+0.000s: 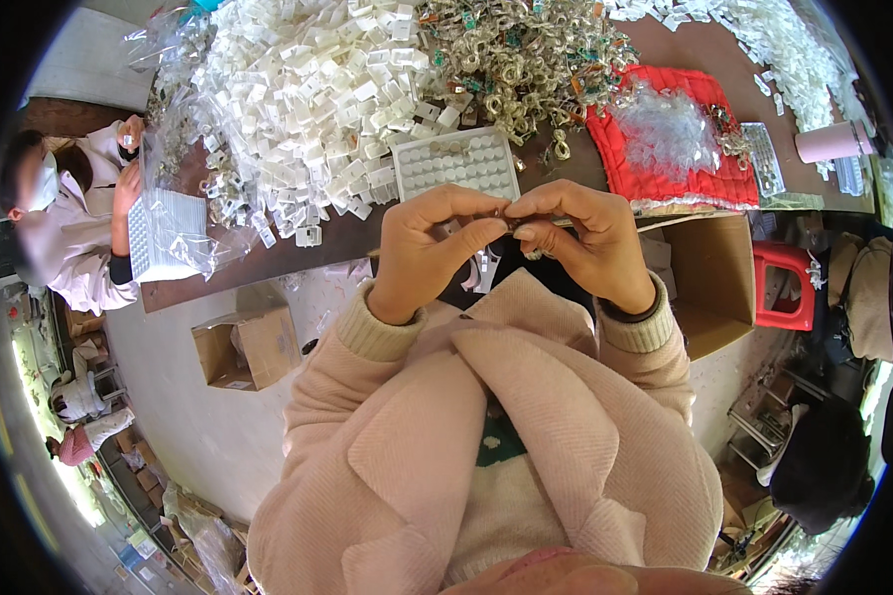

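At the table's near edge, my left hand (422,248) and my right hand (595,243) meet fingertip to fingertip. Thumb and index finger of each are pinched on a small dark, metallic-looking piece (509,222), mostly hidden by the fingers. Something shiny shows under my right fingers, too small to name. Just beyond my hands lies a white tray (403,171) with rows of pale round pockets. Behind it rises a heap of small metal pieces with rings (526,69), some with green or orange bits. Left of that spreads a large pile of white plastic pieces (318,109).
A red quilted cloth (610,149) bears clear plastic bits. To its right are a pink cylinder (833,143) and more white pieces (794,50). A cardboard box (714,283) and red stool (786,288) stand below. At left, a co-worker (79,218) sits by stacked white trays (169,238).
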{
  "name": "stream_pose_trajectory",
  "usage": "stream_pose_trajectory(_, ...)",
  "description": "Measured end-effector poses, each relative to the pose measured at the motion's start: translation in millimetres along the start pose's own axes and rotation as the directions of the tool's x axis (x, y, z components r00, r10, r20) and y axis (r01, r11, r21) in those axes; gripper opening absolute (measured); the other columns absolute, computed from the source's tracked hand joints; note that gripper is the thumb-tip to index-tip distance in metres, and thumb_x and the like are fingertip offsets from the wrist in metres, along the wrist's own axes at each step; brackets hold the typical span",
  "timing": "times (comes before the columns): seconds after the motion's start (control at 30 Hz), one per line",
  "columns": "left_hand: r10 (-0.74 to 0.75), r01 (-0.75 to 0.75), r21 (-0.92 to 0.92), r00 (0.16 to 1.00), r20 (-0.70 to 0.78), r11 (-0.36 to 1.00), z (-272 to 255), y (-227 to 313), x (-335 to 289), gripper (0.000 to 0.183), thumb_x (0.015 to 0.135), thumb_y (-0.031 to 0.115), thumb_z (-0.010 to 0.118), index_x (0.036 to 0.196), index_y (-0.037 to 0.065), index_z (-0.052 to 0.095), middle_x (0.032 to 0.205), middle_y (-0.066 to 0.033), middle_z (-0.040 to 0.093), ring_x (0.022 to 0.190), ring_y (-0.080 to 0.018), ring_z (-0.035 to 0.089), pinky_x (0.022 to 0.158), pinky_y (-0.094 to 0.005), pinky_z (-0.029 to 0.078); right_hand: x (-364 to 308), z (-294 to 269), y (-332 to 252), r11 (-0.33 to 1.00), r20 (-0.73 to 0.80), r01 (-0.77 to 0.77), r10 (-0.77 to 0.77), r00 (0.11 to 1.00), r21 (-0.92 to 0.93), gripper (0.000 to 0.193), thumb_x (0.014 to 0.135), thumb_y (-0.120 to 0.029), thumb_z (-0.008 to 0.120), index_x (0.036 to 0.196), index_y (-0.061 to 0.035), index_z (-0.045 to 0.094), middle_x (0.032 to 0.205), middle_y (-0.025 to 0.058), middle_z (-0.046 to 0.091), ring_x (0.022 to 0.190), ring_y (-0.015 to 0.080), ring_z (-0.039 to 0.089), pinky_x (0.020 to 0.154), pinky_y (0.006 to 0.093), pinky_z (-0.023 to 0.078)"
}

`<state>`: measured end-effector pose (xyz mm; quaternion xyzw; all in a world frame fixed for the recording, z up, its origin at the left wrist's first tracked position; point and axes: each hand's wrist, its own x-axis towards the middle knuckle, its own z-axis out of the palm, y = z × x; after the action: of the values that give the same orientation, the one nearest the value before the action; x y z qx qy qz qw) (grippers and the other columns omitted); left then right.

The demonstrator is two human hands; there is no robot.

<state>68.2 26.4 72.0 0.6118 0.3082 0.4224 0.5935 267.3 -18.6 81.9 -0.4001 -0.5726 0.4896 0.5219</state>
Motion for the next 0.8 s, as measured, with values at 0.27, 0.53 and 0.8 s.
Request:
stream_pose_trajectory(0.27, 0.114, -0.115, 0.013, 0.992, 0.058, 0.993, -18.5, -2.4, -17.1, 0.019, 0.084, 0.0, 0.073, 0.103, -0.002, 0.072, 0.096, -0.0078, 0.071, 0.073, -0.0064, 0.061, 0.062, -0.0186, 0.046, 2.1, 10.0, -3.9, 0.999, 0.127, -0.054, 0.052, 0.991, 0.006, 0.018, 0.086, 0.013, 0.061, 0.101, 0.0039, 0.066, 0.089, 0.0087, 0.069, 0.074, 0.0111, 0.067, 0.066, 0.0233, 0.055)
stream_pose_trajectory(0.53, 0.146, -0.149, 0.047, 0.988, 0.057, 0.988, -24.1, -3.8, -22.4, 0.019, 0.085, 0.002, 0.074, 0.103, -0.002, 0.073, 0.094, -0.0077, 0.07, 0.07, -0.0048, 0.059, 0.059, -0.0172, 0.045, 1.0, 17.6, 2.5, 0.995, 0.141, -0.059, 0.047, 0.989, 0.083, 0.015, 0.087, 0.011, 0.061, 0.1, 0.0046, 0.066, 0.089, 0.0083, 0.069, 0.073, 0.0114, 0.067, 0.064, 0.0219, 0.054)
stream_pose_trajectory(0.8, 0.194, -0.198, 0.122, 0.98, 0.045, 0.973, -25.6, 0.8, -26.3, 0.02, 0.083, 0.003, 0.075, 0.103, -0.001, 0.073, 0.092, -0.0081, 0.069, 0.071, -0.0071, 0.061, 0.059, -0.0184, 0.047, -1.2, 27.1, 7.5, 0.977, 0.084, -0.113, 0.099, 0.992, 0.183, 0.011, 0.088, 0.008, 0.064, 0.098, 0.0041, 0.065, 0.089, 0.0078, 0.068, 0.072, 0.0107, 0.067, 0.063, 0.0214, 0.054)
